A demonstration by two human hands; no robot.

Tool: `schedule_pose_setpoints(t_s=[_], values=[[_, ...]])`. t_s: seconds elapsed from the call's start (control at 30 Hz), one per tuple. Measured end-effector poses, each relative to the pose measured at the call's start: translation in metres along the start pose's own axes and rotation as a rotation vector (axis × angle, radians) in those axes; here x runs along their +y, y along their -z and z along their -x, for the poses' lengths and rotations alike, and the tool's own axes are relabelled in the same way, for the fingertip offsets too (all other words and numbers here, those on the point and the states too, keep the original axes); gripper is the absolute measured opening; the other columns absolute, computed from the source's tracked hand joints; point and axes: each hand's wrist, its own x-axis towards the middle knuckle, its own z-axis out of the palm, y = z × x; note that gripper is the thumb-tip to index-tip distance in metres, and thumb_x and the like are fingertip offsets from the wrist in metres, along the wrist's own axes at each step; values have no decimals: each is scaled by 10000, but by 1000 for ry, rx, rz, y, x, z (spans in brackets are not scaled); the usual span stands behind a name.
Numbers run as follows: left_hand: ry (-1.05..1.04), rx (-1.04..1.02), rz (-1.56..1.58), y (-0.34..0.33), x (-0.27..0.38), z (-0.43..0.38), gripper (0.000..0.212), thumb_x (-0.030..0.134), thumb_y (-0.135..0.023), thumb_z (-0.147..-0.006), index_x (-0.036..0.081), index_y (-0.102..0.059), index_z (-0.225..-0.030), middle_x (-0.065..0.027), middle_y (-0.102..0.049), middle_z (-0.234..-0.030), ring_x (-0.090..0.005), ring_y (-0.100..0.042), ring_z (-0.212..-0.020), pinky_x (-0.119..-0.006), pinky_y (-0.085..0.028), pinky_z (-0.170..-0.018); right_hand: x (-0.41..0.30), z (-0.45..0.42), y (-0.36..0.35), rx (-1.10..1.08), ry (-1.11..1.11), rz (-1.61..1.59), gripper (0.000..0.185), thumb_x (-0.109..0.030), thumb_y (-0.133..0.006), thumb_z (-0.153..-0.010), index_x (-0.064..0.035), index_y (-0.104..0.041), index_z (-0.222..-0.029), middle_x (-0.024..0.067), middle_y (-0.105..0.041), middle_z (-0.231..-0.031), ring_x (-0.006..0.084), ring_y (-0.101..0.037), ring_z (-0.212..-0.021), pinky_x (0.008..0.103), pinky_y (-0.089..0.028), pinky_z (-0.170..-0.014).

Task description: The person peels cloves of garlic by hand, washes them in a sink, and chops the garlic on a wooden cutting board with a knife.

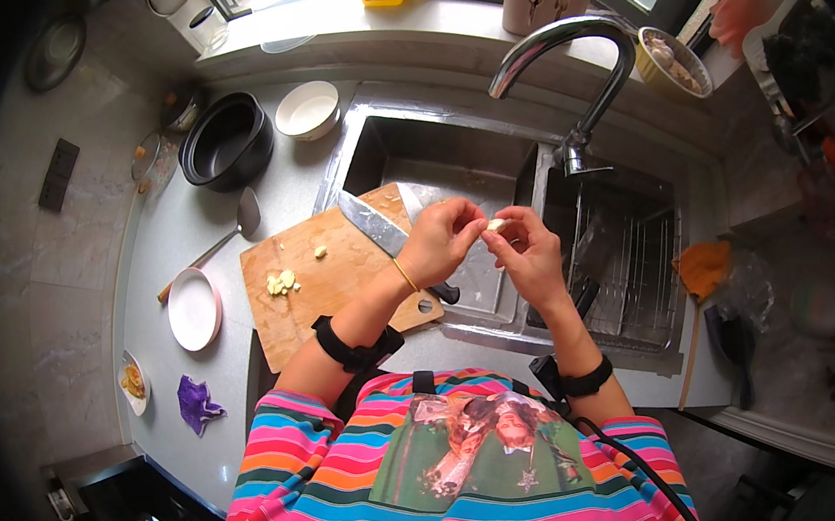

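Observation:
Between my fingertips, over the left basin of the steel sink [440,146], is a small pale piece [496,225] that looks like a garlic clove. My right hand [531,255] grips it; my left hand [443,240] touches its left side with thumb and forefinger pinched. Under my left wrist, a kitchen knife [372,224] lies across the wooden cutting board [332,290], its black handle [446,293] reaching over the sink. A second blade [410,201] shows partly behind my left hand. Chopped pale pieces [281,283] and a single piece [320,252] rest on the board.
Left of the board are a black pot [227,140], a white bowl [308,110], a metal ladle or turner [249,213], a pinkish-white dish [194,309] and a purple cloth [198,405]. The faucet [586,73] arches above the right basin, which holds a wire rack [627,273].

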Motion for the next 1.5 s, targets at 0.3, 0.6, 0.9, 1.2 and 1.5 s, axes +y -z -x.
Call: schedule_pose_setpoints(t_s=[0.3,0.6,0.9,1.2,1.5], values=[[-161,105,-218,-9,-1,-2,100,44,-526,-863,-47,-500,-830,-92,-563,-723,-124,-540,-630,-257,-459,-572,-3,2,0,-18,-18,-72,209,-114,-612,-829,1,-528,-983,44,-623,-752,58,-568,-626,191,-457,-538],[101,178,413,-15,6,-6,96,82,-403,-933,-13,-417,-924,-104,-557,-783,-156,-623,-681,-265,-538,-614,8,-1,-9,104,14,-267,189,-80,-494,-873,-12,-514,-1049,30,-554,-759,41,-495,-624,183,-414,-523],[221,112,606,-5,10,-13,205,148,-515,-907,-3,-521,-1045,-56,-573,-823,-128,-604,-685,-211,-505,-568,9,-8,8,91,-115,-579,267,-41,-487,-862,-18,-471,-1128,72,-579,-829,82,-524,-645,215,-452,-550],[130,-28,242,-8,0,-11,156,103,-641,-812,-32,-639,-892,-54,-642,-778,-89,-578,-690,-215,-459,-613,15,-5,7,-8,-80,-343,213,-110,-550,-882,-28,-500,-1072,54,-594,-797,94,-550,-660,216,-450,-549],[109,19,126,-6,-9,-6,132,49,-619,-797,-49,-638,-883,-69,-650,-790,-93,-587,-699,-216,-468,-639,8,-4,8,-87,-279,-556,149,-154,-513,-907,-48,-493,-1010,43,-568,-727,76,-498,-571,193,-402,-499]])
